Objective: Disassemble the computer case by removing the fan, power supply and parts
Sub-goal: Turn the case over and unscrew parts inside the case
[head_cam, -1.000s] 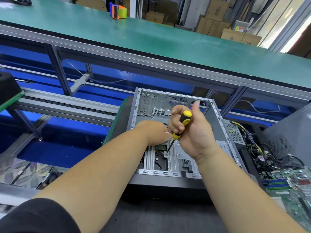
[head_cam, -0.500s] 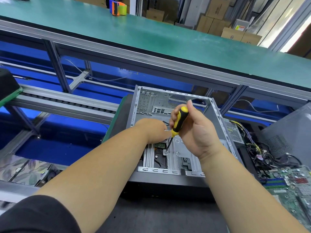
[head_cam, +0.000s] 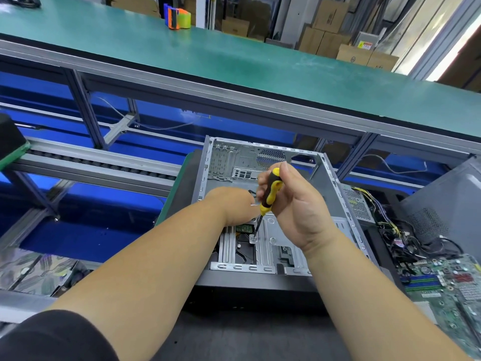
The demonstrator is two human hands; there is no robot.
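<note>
An open grey computer case (head_cam: 335,196) lies on its side in front of me, its inside mostly bare metal. My right hand (head_cam: 299,207) grips a yellow and black screwdriver (head_cam: 270,194), held nearly upright. Its tip sits on a screw (head_cam: 253,238) in the drive cage (head_cam: 263,246) at the case's near end. My left hand (head_cam: 234,204) reaches into the case just left of the screwdriver shaft; its fingers are hidden behind the hand. A small green circuit board (head_cam: 244,227) shows below that hand.
A removed power supply (head_cam: 358,204) with a bundle of cables (head_cam: 406,235) lies right of the case. A green motherboard (head_cam: 447,280) rests at the lower right, a grey side panel (head_cam: 447,207) behind it. A long green workbench (head_cam: 234,61) spans the back.
My right hand has shifted its hold on the screwdriver handle and tilted it more upright, with the tip staying on the same screw. The left hand stays put.
</note>
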